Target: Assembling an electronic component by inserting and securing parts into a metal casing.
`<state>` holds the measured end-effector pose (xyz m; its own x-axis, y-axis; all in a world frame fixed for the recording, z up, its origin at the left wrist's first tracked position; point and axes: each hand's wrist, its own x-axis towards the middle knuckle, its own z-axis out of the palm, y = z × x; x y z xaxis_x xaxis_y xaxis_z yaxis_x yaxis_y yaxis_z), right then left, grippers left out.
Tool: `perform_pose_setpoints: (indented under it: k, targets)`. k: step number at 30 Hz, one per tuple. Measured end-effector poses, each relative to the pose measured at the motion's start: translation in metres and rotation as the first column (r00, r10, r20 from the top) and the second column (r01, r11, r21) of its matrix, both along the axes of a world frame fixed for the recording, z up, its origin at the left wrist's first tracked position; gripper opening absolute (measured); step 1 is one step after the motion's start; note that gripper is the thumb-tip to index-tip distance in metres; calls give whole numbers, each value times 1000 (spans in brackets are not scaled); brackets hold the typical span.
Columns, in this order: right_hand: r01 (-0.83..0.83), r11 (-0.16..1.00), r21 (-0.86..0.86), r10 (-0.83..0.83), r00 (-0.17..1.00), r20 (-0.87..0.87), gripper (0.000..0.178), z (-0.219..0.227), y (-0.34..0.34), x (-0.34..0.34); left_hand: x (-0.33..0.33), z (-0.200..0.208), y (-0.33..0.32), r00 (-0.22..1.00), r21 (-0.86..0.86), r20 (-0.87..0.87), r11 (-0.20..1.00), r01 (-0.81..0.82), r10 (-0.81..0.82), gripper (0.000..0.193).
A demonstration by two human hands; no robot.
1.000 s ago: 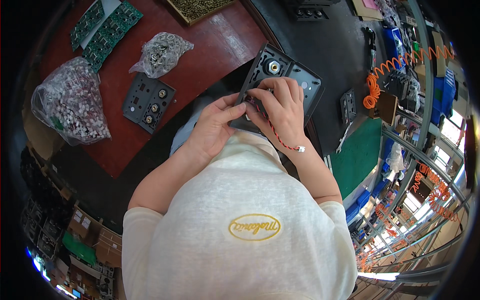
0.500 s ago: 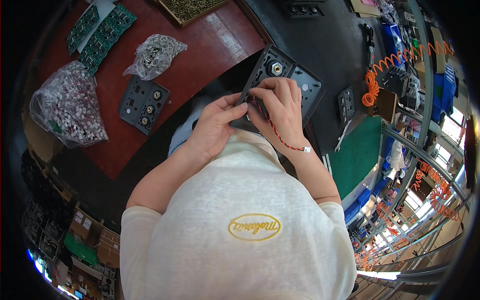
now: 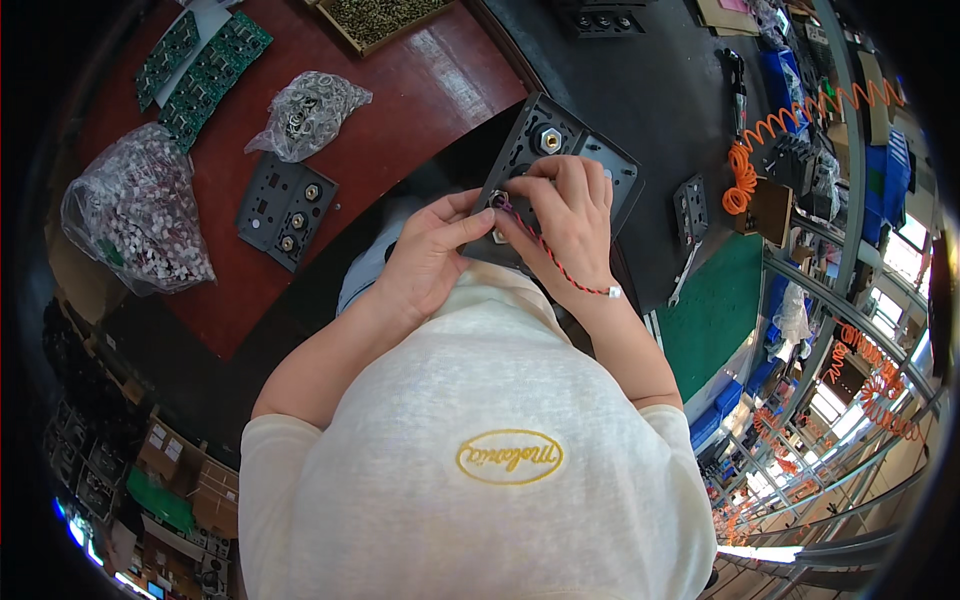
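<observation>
While left hand [image 3: 425,252] clasps edge of dark-grey perforated metal housing [image 3: 573,138], right hand [image 3: 575,222] half-curls beside twisted red-and-black cable [image 3: 563,270]; cannot tell whether pinched.

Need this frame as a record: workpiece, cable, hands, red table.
workpiece: grey housing, metal nut fitted
cable: red-and-black, twisted; white connector by right wrist
left hand: at the housing's near-left edge
right hand: over the housing, by the cable; grip unclear
red table: grey panel, bag of white parts, bag of metal parts, green circuit boards, tray
</observation>
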<state>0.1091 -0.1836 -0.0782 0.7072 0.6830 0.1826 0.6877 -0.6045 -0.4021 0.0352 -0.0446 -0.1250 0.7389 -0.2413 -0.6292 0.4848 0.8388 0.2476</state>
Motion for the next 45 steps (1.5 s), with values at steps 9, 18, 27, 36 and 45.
perform_pose_setpoints:
  k: [9,18,27,36,45]
  targets:
    - [-89,996,0,89,996,-9,24,-2,-3,1,-1,1,-3,999,-3,-44,1000,23,-23,33]
    - [-32,999,-8,32,999,0,21,4,-9,-2,-4,-2,-5,1000,-5,-12,1000,17,-17,29]
    - [42,999,9,-42,998,37,21,-3,-4,-9,0,1,-3,999,52,-23,998,37,-35,34]
    - [54,998,43,-52,997,-53,28,0,1,-8,1,2,1,1000,17,2,1000,26,-26,34]
    - [58,997,-47,-58,998,8,25,2,7,-7,2,0,5,1000,34,11,999,12,-12,34]
